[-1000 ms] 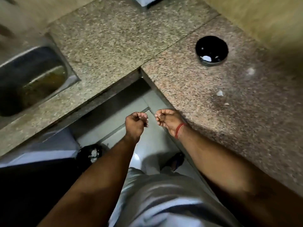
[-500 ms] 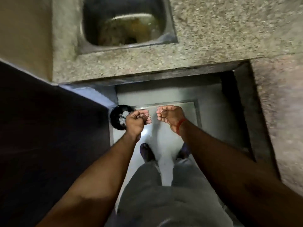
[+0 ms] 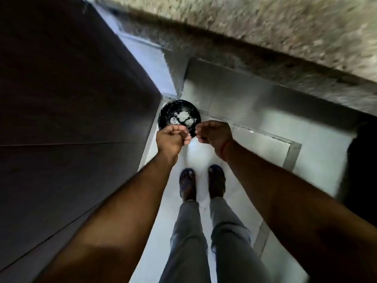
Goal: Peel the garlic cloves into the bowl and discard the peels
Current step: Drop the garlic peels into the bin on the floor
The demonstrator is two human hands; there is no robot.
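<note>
Peels cannot be made out in either curled hand, left [image 3: 171, 137] or right [image 3: 214, 134], above the bin [image 3: 163, 117].

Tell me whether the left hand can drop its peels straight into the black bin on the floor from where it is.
Probably yes. The left hand hangs above the near rim of the round black bin with whitish scraps inside, and nothing lies between them. Whether its curled fingers actually hold peels cannot be told.

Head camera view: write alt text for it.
A person's curled left hand and right hand meet above a black-lined round bin holding pale scraps, on the grey tiled floor. Below stand their feet in dark sandals; a speckled granite counter runs overhead.
</note>
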